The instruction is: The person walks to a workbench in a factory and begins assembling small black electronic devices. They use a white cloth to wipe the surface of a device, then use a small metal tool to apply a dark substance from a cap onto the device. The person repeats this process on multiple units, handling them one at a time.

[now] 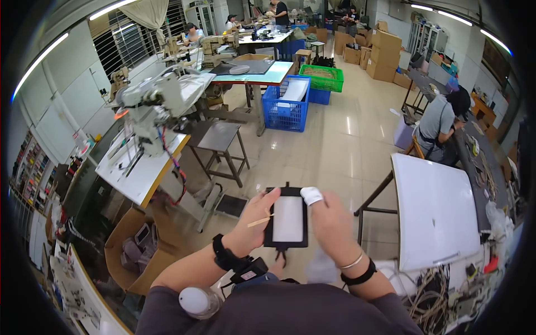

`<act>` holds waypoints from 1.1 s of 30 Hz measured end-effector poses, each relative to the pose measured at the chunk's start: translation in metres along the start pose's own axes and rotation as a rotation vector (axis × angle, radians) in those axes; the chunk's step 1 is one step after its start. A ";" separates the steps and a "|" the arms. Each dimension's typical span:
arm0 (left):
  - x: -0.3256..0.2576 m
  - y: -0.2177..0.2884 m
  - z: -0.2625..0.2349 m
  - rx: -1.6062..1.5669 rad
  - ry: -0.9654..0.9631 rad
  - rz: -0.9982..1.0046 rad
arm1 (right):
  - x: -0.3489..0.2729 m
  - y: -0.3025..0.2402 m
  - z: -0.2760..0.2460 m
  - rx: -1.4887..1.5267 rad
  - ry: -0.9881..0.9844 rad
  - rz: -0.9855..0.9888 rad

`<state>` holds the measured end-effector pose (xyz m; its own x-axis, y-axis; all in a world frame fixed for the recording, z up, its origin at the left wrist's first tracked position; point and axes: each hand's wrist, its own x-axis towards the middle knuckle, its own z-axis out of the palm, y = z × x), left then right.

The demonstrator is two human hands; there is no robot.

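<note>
Frame (286, 219), black with white centre, gripped by left hand (254, 223) at 9 o'clock, stick (260, 221) alongside | right hand (333, 226) grips 3 o'clock edge, fingertip taped | loose threads hanging at 6 o'clock, untrimmed.

One head-worn fisheye looks steeply down from close above, facing across the workshop floor (346, 139).

A: Item held?
B: Flat rectangular panel (287, 218), black frame, white centre, upright, short black tab at top edge, threads hanging below.
A: Anything else?
B: Thin pale stick (259, 221), near level, lying against the frame's left edge.
</note>
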<state>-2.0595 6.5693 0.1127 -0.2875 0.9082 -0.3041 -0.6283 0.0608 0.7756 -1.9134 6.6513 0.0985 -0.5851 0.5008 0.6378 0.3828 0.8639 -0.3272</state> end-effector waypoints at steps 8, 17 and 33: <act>0.321 0.079 0.091 -0.002 -0.115 -0.158 | 0.205 0.233 0.053 -0.188 0.065 0.139; 0.680 0.121 0.185 -0.009 -0.307 -0.209 | 0.394 0.516 0.117 -0.235 0.027 0.143; 1.260 0.217 0.373 -0.024 -0.320 -0.209 | 0.771 1.000 0.211 -0.259 0.080 0.171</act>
<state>-2.2884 7.8816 0.1044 0.0871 0.9608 -0.2633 -0.6674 0.2525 0.7006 -2.1326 7.9129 0.1163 -0.4419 0.6232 0.6452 0.6465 0.7199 -0.2525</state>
